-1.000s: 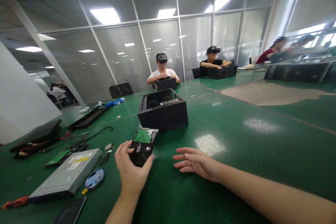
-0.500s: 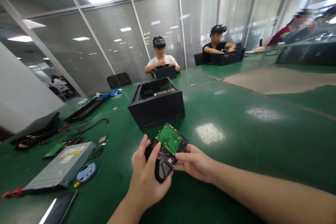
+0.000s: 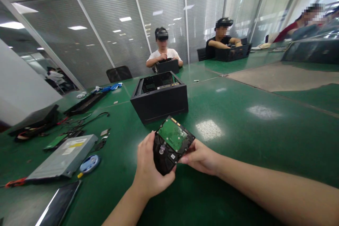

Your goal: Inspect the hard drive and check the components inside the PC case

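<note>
A hard drive (image 3: pixel 169 144) is held up over the table, its green circuit board facing me and its black casing at the lower left. My left hand (image 3: pixel 149 166) grips its left edge and lower corner, thumb underneath. On the right side, my right hand (image 3: pixel 200 157) pinches the edge, with some fingers hidden behind the drive. Just beyond the drive stands a black computer case (image 3: pixel 161 100), open at the top, with part of a board showing inside.
On the left of the green table (image 3: pixel 238 141) lie a silver optical drive (image 3: pixel 63 157), a blue round object (image 3: pixel 90 164), a phone (image 3: pixel 59 204), a red-handled tool (image 3: pixel 16 183) and loose cables (image 3: pixel 82 127). Across the table, people (image 3: pixel 162 54) handle other cases.
My left fingers have moved off the drive's face to its left edge. The drive has turned slightly and shifted up and right. The view has tilted down a little.
</note>
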Available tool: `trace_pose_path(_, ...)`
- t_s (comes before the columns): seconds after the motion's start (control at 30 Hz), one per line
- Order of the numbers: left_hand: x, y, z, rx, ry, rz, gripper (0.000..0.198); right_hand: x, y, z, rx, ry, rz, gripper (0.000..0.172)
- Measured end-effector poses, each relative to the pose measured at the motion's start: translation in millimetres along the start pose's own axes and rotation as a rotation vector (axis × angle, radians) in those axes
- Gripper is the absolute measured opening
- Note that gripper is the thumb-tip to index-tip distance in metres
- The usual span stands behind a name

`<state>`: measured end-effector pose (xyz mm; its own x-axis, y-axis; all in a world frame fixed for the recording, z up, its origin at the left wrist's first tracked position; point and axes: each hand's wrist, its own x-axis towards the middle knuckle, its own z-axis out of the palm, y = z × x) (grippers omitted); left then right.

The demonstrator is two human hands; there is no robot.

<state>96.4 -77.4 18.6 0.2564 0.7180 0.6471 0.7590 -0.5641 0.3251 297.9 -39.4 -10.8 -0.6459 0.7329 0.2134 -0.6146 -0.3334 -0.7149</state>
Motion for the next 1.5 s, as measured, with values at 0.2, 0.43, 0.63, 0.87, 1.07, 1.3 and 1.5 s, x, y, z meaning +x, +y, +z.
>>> trace_pose_path(0.2, -3.2, 12.4, 8.2, -1.053, -0.202, -0.403, 0.108, 2.3, 2.0, -4.0, -0.119, 0.124, -0.119, 0.067)
trace_pose_path(0.43, 1.3, 28.8, 14.1, -1.535, -0.172, -1.017, 0.044, 1.7, 0.3, -13.0, -0.357, 0.324, -0.073, 0.043)
trace_pose_path(0.63, 14.8, 23.2, 9.7, -1.428, -0.140, -1.218, 0.027, 3.2, 1.2, -12.9, -0.337, 0.444, -0.072, 0.043)
trace_pose_path(0.87, 16.7, 18.2, 13.4, -1.316, -0.057, -1.202, 0.024, 8.8, 1.7, -16.0, -0.068, 0.360, -0.055, 0.040)
trace_pose_path(1.07, 14.7, 21.0, 15.7, -1.250, -0.085, -1.161, 0.026, 14.7, 9.8, -27.8, -0.016, 0.388, -0.020, 0.048)
trace_pose_path(1.3, 13.1, 15.5, 15.9, -1.189, -0.090, -1.246, 0.023, 9.0, 5.9, -24.9, -0.158, 0.285, 0.026, 0.060)
trace_pose_path(1.5, 22.2, 17.4, 11.8, -1.299, -0.063, -1.469, 0.024, 2.2, 0.3, -16.8, -0.310, 0.084, -0.104, 0.052)
